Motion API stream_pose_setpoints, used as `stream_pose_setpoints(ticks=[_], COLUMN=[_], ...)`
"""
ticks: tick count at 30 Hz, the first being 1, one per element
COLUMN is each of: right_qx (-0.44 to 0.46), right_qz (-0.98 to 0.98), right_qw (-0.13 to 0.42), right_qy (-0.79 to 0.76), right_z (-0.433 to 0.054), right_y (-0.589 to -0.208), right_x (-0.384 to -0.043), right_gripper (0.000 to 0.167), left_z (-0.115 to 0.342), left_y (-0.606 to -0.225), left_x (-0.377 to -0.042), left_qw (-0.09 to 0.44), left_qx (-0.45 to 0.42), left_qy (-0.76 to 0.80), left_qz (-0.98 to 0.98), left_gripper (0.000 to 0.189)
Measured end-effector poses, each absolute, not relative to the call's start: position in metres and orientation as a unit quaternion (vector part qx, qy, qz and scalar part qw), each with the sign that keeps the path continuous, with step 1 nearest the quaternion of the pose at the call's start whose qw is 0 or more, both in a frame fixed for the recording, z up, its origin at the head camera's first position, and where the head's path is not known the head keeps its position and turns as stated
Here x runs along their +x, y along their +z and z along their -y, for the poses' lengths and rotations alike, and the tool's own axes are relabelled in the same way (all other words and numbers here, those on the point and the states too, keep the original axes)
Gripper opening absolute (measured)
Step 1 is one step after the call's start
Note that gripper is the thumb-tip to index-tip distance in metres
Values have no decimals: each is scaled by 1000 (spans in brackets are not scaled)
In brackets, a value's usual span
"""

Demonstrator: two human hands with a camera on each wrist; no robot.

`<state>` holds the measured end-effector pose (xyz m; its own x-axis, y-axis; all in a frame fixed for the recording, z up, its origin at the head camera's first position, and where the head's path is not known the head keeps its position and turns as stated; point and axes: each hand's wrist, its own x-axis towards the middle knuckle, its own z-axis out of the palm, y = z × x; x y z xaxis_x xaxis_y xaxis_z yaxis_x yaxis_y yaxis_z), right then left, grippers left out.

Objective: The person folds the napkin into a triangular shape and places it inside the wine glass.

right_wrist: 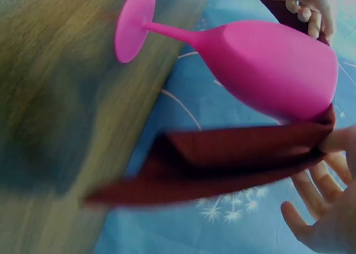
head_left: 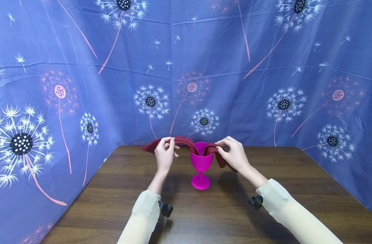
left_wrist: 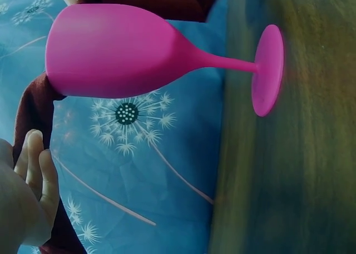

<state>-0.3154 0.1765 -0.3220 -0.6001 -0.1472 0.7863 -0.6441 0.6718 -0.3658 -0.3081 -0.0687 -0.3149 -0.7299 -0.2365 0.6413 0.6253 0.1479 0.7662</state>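
Observation:
A bright pink goblet (head_left: 202, 164) stands upright on the table. Tucked into its mouth is a dark red cloth napkin (head_left: 183, 139), with one end spreading out past each side of the rim. My left hand (head_left: 165, 155) pinches the left part between thumb and fingers, holding it about level with the rim. On the other side, my right hand (head_left: 234, 153) pinches the napkin close to the rim, and its loose end (right_wrist: 222, 159) hangs down beside the bowl. The part of the napkin inside the goblet is mostly hidden by the bowl.
The brown wooden table (head_left: 112, 200) runs back to a blue curtain (head_left: 234, 67) printed with dandelions, which hangs behind it and along both sides. A small black camera (head_left: 165, 208) sits on the left wrist, another black camera (head_left: 255, 202) on the right.

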Motion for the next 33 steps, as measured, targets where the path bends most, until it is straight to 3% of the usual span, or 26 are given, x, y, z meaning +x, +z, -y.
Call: stream_pose_setpoints(ticks=[9, 15, 20, 24, 33], right_qx=[220, 237, 249, 240, 232], right_qz=[847, 827, 813, 814, 814], right_qw=[329, 348, 365, 357, 336], right_qy=[355, 373, 378, 390, 413], right_z=[-182, -182, -183, -185, -183], right_y=[-333, -336, -334, -334, -338], right_x=[-314, -314, -316, -317, -319], right_gripper=[14, 21, 20, 19, 18], left_z=[69, 69, 64, 61, 59], left_y=[-319, -326, -328, -329, -330], left_x=[-307, -306, -304, -302, -302], left_qw=[272, 248, 259, 272, 212], left_qx=[-148, -200, -260, -274, -267], left_qy=[-660, -643, -596, -563, -564], left_qz=[685, 697, 715, 731, 752], left_gripper=[23, 27, 32, 41, 66])
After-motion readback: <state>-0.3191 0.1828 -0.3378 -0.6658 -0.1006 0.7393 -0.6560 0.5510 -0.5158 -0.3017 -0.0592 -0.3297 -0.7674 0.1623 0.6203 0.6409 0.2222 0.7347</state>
